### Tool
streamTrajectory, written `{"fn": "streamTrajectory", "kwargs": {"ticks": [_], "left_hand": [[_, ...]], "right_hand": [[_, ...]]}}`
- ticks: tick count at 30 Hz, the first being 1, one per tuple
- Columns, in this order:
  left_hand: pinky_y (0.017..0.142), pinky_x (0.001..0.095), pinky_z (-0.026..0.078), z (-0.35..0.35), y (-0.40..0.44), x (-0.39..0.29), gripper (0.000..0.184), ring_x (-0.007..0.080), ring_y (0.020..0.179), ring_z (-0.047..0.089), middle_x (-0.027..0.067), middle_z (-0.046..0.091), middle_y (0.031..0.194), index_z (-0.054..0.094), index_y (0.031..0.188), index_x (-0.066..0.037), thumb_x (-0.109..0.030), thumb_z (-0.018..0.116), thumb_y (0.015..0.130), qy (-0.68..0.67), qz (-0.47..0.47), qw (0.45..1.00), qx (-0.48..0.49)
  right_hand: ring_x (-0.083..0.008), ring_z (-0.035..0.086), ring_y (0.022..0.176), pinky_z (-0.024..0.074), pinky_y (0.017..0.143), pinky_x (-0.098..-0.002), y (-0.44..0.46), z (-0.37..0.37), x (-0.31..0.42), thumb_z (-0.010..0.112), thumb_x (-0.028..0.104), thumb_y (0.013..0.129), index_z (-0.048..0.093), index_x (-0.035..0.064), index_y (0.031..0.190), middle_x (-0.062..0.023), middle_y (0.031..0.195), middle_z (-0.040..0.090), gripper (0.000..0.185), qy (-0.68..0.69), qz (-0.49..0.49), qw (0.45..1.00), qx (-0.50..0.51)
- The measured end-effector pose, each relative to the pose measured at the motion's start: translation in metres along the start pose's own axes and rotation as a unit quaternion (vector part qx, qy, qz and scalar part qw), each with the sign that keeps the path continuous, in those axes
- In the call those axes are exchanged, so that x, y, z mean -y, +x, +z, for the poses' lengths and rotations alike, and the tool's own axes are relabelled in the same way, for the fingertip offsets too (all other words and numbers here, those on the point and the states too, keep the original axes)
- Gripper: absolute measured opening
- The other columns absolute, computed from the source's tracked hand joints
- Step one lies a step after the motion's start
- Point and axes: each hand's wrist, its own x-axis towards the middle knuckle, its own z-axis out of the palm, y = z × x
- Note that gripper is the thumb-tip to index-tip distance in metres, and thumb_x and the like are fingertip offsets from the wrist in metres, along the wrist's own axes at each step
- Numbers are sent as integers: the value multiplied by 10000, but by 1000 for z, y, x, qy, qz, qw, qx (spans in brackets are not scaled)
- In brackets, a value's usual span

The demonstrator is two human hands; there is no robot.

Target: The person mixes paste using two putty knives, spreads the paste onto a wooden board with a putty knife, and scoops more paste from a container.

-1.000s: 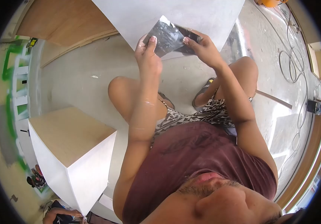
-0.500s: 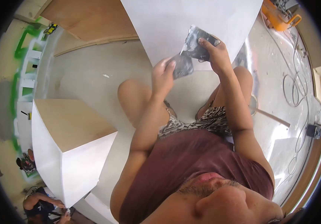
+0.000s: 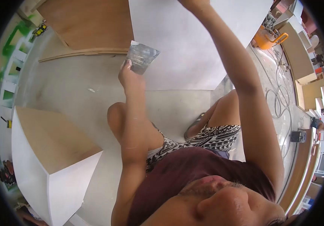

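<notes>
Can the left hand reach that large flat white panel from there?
Probably yes: the left hand looks close to the large flat white panel, with nothing visible blocking it, though it holds a flat grey scraper.

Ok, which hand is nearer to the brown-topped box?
Left. The left hand is forward and right of the box; the right hand is farther, at the picture's top edge.

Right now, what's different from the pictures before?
The hands moved apart. The right hand reached forward over the white board; its flat tool is out of view, so I can't tell if it's held. The left hand still holds the gray scraper.
</notes>
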Motion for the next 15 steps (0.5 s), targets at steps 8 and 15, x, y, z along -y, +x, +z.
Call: {"fn": "streamTrajectory", "kwargs": {"ticks": [8, 15], "left_hand": [[967, 382, 455, 4, -20, -11, 333, 234, 1104, 573, 112, 604, 1188, 578, 1249, 71, -112, 574, 970, 58, 10, 995, 82], [982, 375, 431, -5, -20, -14, 301, 217, 1088, 551, 102, 594, 1151, 575, 1217, 45, -109, 581, 959, 50, 31, 995, 84]], "right_hand": [[-259, 660, 987, 529, 782, -438, -126, 81, 10, 567, 116, 888, 687, 155, 1172, -49, 1089, 700, 310, -38, -56, 996, -57], [-317, 686, 887, 552, 763, -455, 12, -5, -8, 537, 79, 897, 682, 106, 1220, -108, 1095, 709, 355, -66, -12, 994, -90]]}}
